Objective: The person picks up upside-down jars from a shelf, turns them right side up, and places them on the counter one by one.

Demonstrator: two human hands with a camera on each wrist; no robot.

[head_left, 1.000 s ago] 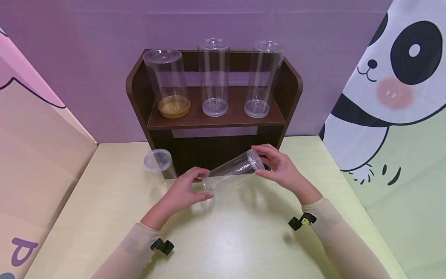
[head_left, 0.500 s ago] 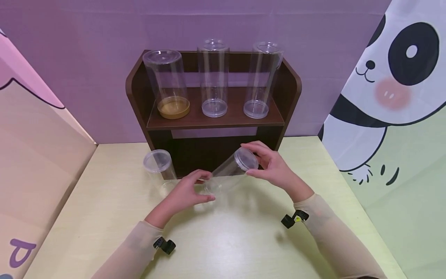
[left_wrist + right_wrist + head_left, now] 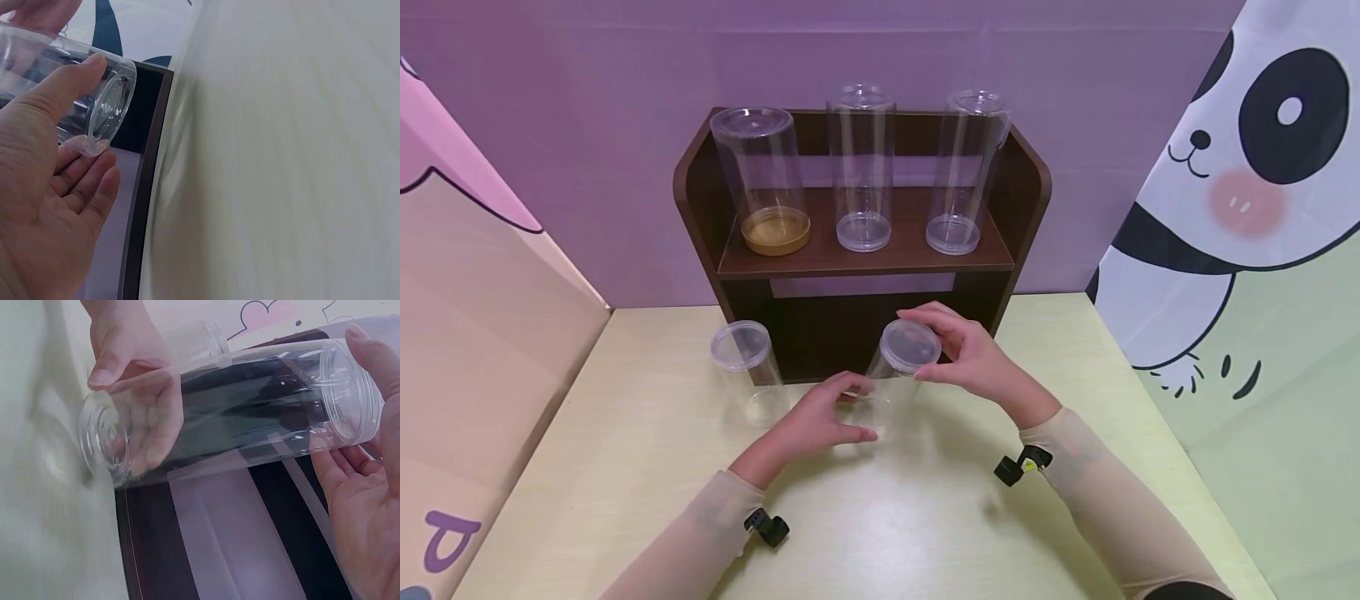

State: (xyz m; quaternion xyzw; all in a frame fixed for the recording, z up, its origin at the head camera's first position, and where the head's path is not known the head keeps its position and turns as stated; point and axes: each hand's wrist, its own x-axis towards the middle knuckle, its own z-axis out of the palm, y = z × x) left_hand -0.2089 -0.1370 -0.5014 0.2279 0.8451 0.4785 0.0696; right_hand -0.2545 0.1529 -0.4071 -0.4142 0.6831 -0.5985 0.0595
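we are standing a clear jar (image 3: 891,379) up on the table (image 3: 625,467). our left hand (image 3: 820,417) curls its fingers round the base, our right hand (image 3: 970,358) pinches the lidded top. next we judge it needs lowering flat and a gentle release.

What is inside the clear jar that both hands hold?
The clear jar appears empty; through its wall only the left hand's fingers and the dark shelf show. Its lid is on.

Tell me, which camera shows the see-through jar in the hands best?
The right wrist view: the jar stretches across it, bottom to lidded top, between both hands. The head view shows it small. The left wrist view shows only its bottom end.
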